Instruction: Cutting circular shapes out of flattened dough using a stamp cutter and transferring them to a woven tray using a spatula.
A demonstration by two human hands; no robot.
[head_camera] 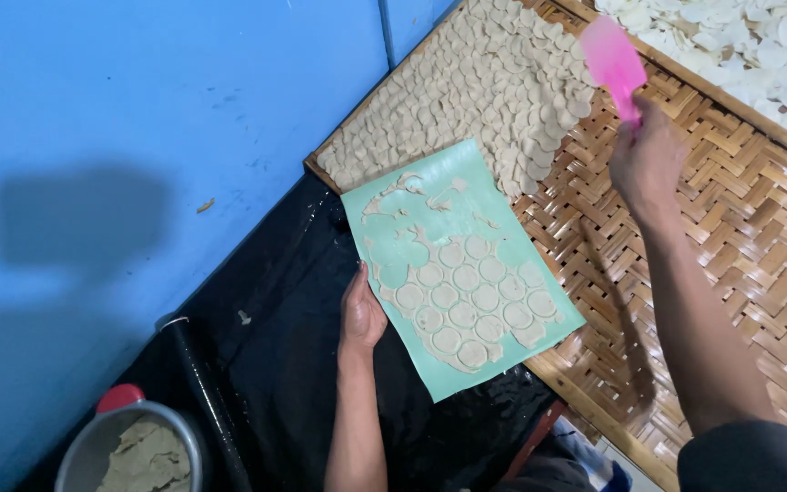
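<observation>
My left hand (361, 312) grips the left edge of a green mat (412, 187), holding it tilted over the corner of a woven bamboo tray (730, 210). Rolled dough with several cut round discs (466, 305) clings to the mat's lower half; torn dough scraps sit near its top. My right hand (649, 159) is raised over the tray, shut on a pink spatula (614, 62) whose blade points up and left, close to the laid-out discs. Rows of overlapping dough discs (466, 91) cover the tray's far left part.
A second tray with white discs (740, 46) lies at the top right. Black plastic sheeting (266, 364) covers the surface under the mat. A metal pot (134, 451) holding dough scraps stands at the bottom left, against a blue wall (138, 137).
</observation>
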